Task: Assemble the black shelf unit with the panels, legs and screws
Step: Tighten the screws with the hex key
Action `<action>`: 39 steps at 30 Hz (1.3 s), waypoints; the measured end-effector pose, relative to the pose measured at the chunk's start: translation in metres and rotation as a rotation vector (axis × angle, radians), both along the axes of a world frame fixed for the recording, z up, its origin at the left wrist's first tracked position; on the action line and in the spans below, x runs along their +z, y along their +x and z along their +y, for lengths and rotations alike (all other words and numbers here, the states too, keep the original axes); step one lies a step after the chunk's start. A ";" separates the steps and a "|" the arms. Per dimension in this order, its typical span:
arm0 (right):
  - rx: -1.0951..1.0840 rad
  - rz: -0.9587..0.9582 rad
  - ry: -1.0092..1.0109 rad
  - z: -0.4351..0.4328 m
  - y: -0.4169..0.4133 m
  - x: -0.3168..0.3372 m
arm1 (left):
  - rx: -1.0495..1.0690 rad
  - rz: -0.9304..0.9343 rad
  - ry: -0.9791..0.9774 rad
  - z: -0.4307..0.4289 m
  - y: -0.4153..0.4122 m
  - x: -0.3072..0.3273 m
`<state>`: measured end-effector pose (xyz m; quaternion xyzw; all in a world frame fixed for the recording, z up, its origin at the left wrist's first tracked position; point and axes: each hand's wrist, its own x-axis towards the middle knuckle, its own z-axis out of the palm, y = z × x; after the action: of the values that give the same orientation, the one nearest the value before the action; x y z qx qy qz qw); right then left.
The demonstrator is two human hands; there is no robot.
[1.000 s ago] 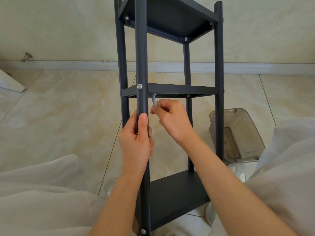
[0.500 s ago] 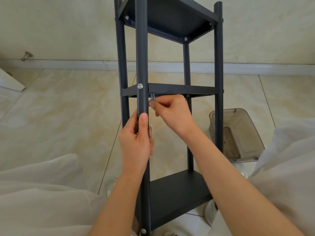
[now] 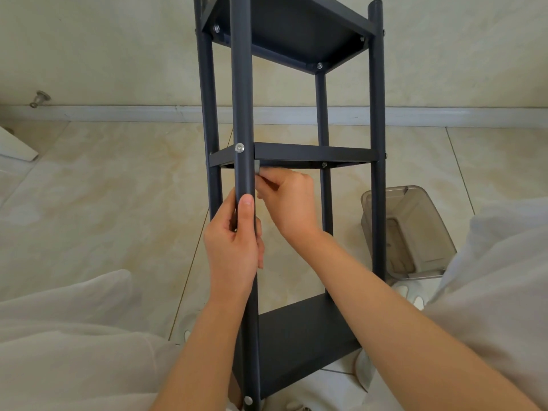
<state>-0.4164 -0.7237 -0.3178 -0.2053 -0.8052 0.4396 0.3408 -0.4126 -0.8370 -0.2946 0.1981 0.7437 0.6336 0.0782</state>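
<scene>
The black shelf unit [image 3: 314,154] stands upright on the floor between my knees, with three panels fixed between four legs. My left hand [image 3: 234,241] grips the near front leg [image 3: 241,84] below the middle panel, thumb lying up along it. A silver screw head [image 3: 239,147] shows on that leg at the middle panel's height. My right hand [image 3: 289,200] reaches behind the leg and pinches a small silver wrench [image 3: 256,168] just under the middle panel's corner. Most of the wrench is hidden by the leg and my fingers.
A clear grey plastic bin [image 3: 415,232] sits on the tiled floor right of the shelf. A white baseboard [image 3: 118,112] runs along the wall behind. A metal door stop [image 3: 40,98] sticks out at far left. My light trouser legs fill both lower corners.
My right hand has moved up and left with the wrench, closer under the middle panel's corner behind the leg. My left hand keeps its grip on the leg.
</scene>
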 end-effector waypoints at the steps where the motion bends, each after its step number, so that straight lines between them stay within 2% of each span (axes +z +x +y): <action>1: -0.018 0.023 0.033 -0.002 -0.002 -0.003 | 0.001 0.001 0.000 0.000 0.000 0.000; 12: -0.050 0.123 0.138 0.002 -0.013 -0.011 | 0.001 0.023 -0.011 0.002 0.000 0.001; 18: -0.072 0.012 0.178 0.015 0.004 -0.029 | -0.010 0.033 -0.021 0.004 -0.001 0.003; 24: -0.127 -0.181 -0.007 0.037 0.053 -0.061 | -0.008 0.016 -0.021 0.007 -0.002 0.000; 33: -0.409 0.067 -0.215 0.083 0.072 -0.018 | 0.008 -0.034 -0.001 0.005 -0.007 -0.006; 36: -0.539 0.050 -0.218 0.110 0.064 -0.004 | 0.013 -0.039 0.002 0.005 -0.008 -0.007; 39: -0.601 -0.078 -0.221 0.145 0.055 0.004 | 0.006 -0.024 0.003 0.005 -0.009 -0.009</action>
<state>-0.3618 -0.5787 -0.3141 -0.4863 -0.6686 0.3958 0.3999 -0.4218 -0.8318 -0.3038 0.1883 0.7425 0.6372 0.0850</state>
